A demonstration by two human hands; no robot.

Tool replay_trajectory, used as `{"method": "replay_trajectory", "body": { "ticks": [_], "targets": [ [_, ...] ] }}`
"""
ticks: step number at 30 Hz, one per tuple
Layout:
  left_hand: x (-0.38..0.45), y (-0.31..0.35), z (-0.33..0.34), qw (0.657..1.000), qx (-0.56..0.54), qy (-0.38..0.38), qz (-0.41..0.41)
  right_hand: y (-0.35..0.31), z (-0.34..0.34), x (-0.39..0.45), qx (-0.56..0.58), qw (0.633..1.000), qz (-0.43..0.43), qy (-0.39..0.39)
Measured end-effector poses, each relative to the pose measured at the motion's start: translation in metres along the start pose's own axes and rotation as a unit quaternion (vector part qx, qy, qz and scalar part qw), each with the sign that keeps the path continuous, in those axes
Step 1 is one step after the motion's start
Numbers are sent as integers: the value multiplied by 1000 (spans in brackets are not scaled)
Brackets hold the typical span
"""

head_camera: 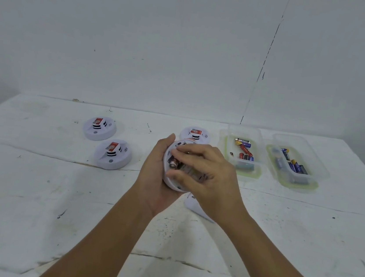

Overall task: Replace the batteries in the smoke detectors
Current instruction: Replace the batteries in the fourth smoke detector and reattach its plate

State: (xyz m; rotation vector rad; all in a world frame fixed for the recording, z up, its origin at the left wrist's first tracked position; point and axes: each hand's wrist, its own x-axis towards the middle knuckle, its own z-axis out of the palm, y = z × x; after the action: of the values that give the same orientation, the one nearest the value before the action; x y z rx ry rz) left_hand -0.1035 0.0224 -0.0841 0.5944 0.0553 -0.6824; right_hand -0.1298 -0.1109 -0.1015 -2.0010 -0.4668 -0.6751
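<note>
White plastic: the held smoke detector, back side up, sits over the table at centre.
Left hand: cradles the detector's rim from 9 o'clock, fingers curled under.
Right hand: fingertips curled into the open bay, apparently pinching a battery; the grip itself is partly hidden.
Handling: light, stiff, smooth shell, best held by the rim; the battery is small and slippery, best taken at its ends.
Other detectors: two at 10 o'clock, one at 12.
Trays at 2 o'clock: near tray, far tray, both holding batteries.
</note>
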Motion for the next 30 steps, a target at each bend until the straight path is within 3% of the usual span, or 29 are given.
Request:
{"method": "replay_trajectory", "body": {
  "ticks": [13,22,30],
  "targets": [
    [-12,8,9,996,-48,-35,-64,-19,0,-1,-78,992,-58,82],
    [-10,8,14,998,-37,-12,-59,-11,-5,1,-51,996,-57,54],
    [-6,10,23,1000,5,-1,-29,0,-4,-1,28,996,-26,75]
  ]
}}
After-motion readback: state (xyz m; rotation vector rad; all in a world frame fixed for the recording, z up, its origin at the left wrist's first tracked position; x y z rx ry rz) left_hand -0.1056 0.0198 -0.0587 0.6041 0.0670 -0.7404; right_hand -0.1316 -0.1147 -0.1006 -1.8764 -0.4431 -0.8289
